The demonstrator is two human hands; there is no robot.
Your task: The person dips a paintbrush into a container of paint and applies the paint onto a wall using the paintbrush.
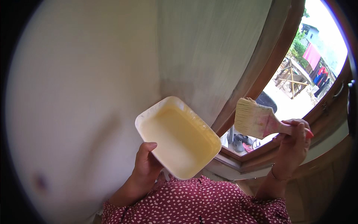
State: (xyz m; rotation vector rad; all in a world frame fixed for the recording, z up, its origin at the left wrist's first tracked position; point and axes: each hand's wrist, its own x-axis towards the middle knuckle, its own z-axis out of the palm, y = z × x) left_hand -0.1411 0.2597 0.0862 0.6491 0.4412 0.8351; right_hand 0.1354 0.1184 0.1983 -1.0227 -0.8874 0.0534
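Observation:
My left hand (145, 161) grips a white rectangular plastic tub (140, 121) by its near left side, thumb over the rim. Pale cream paint (175, 140) lies inside the tub and smears its inner walls. Off to the right, my right hand (294, 136) is closed round the handle of a wide paintbrush (257, 118). The brush's cream-coated bristles point left toward the tub, apart from it. Pinkish stains mark the brush's base, and its handle end is red.
A pale wall (82, 74) fills the left and meets a streaky grey-green wall (209, 44) at a corner. On the right, a brown wooden frame (257, 74) borders an opening to a bright yard. Shoes (242, 140) lie beyond its lower edge.

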